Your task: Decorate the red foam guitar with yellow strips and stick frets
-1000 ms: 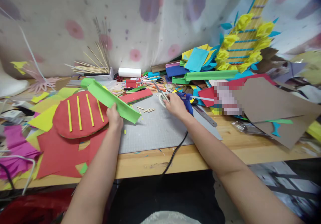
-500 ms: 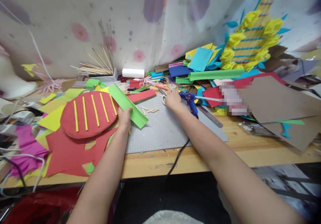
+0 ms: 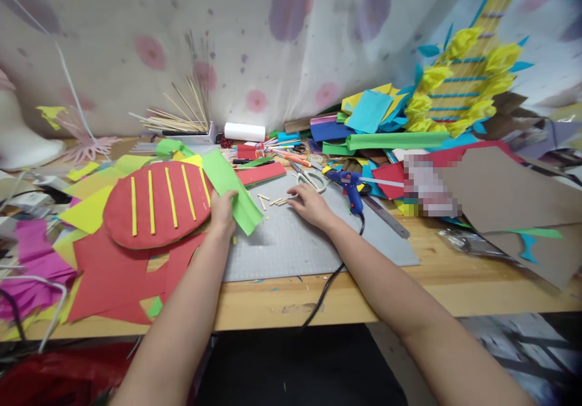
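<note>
My left hand (image 3: 222, 209) is closed on a folded strip of green paper (image 3: 233, 191), held tilted over the left part of the grey cutting mat (image 3: 282, 251). My right hand (image 3: 311, 206) is over the mat with thumb and fingers apart. Its fingertips are beside several short wooden sticks (image 3: 275, 202). Just behind that hand lie scissors (image 3: 313, 180) with pale handles. A blue glue gun (image 3: 349, 186) rests to its right, its black cord trailing off the table front. Left of my left hand is a red oval (image 3: 159, 206) with yellow strips.
A metal ruler (image 3: 386, 217) lies on the mat's right side. Red paper (image 3: 113, 279) covers the front left. Behind are a box of wooden skewers (image 3: 182, 124) and a white roll (image 3: 244, 131). A yellow-flowered guitar shape (image 3: 459, 97) and brown cardboard (image 3: 495, 182) stand at right.
My right hand has left the scissors and come nearer, down to the short sticks. The scissors now lie on the mat. My left hand keeps the green paper; the view has shifted slightly.
</note>
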Available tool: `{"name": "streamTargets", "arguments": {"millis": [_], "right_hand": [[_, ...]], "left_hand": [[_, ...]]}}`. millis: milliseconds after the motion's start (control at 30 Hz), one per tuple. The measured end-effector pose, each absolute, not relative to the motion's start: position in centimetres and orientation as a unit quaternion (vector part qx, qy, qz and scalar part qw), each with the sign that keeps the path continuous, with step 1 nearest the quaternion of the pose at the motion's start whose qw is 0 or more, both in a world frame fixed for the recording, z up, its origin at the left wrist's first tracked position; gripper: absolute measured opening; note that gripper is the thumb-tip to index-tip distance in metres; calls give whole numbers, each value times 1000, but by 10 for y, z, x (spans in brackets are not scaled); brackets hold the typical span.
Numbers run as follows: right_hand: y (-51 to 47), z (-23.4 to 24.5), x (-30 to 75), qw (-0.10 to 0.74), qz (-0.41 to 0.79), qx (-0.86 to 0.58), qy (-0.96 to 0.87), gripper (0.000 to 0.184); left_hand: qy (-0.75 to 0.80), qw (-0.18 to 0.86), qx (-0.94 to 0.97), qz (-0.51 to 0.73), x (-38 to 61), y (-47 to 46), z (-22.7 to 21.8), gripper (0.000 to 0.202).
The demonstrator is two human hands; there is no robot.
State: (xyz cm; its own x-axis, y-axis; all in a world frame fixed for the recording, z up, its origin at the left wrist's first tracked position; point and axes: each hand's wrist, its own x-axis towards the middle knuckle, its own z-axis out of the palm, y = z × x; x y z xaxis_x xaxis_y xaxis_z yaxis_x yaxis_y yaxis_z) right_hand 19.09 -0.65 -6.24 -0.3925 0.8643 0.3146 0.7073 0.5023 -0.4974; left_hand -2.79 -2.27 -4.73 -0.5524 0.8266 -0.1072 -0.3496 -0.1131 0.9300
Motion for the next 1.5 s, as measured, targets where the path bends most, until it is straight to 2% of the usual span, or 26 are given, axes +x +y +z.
{"name": "streamTargets", "arguments": {"millis": [167,367,433,500,567,633,700,767,900,1033,1100,1267,1500], "right_hand": [[-10,-60,177,198,94,-470,-855,10],[-1,-59,178,148,35,-494,-856,22],[0,-57,180,178,54,-503,-844,21],[-2,-54,180,270,105,-511,-809,17],[-6,-52,178,388,203,-509,-741,14],[-12,-52,172,464,345,-473,-665,17],[-19,-53,164,472,479,-410,-616,23],[-25,-56,155,450,543,-375,-602,27],[-33,-60,142,434,485,-418,-635,24],[-29,-60,141,516,446,-430,-592,23],[-25,-59,144,529,449,-434,-574,24],[-24,-56,148,553,363,-489,-569,24],[-25,-65,140,462,456,-430,-627,18]], "left_hand": [[505,423,294,693,-19,-25,-51,37],[507,443,318,667,-11,-26,-57,30],[493,458,315,669,-7,-26,-58,27],[474,477,305,674,-3,-27,-58,27],[452,494,295,681,2,-27,-57,29],[428,499,289,696,6,-28,-55,32],[408,492,283,716,7,-28,-55,33],[397,486,277,728,7,-28,-54,35],[391,504,284,716,6,-28,-54,39],[394,569,330,642,11,-33,-53,40],[409,591,369,589,15,-35,-56,39],[445,558,357,603,21,-36,-63,38],[436,596,298,605,23,-37,-57,33]]}}
